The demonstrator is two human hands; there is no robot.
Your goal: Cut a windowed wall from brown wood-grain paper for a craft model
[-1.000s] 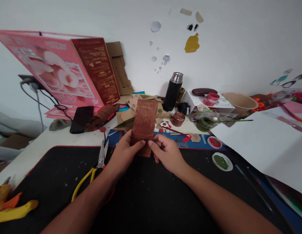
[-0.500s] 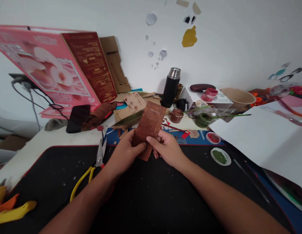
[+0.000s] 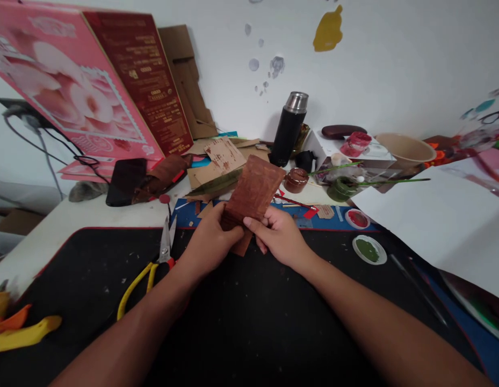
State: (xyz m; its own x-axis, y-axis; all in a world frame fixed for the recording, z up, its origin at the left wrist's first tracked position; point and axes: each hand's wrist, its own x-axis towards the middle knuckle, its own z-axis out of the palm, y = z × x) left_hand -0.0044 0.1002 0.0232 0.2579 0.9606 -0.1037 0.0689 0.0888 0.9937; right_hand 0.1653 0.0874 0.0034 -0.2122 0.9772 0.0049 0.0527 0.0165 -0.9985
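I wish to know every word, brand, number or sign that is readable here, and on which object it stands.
No text can be read with certainty.
Pink box, front: pale lettering near the top and a stamp-like print lower down, too blurred to read.
Dark red side of this box: rows of gold lettering, too small and blurred.
Held brown sheet: no writing seen.

Scissors (image 3: 164,253) on mat (image 3: 257,312), left of card (image 3: 256,185), flask (image 3: 288,131) behind card, bowl (image 3: 404,152) right of flask, phone (image 3: 126,181) before box (image 3: 82,91)
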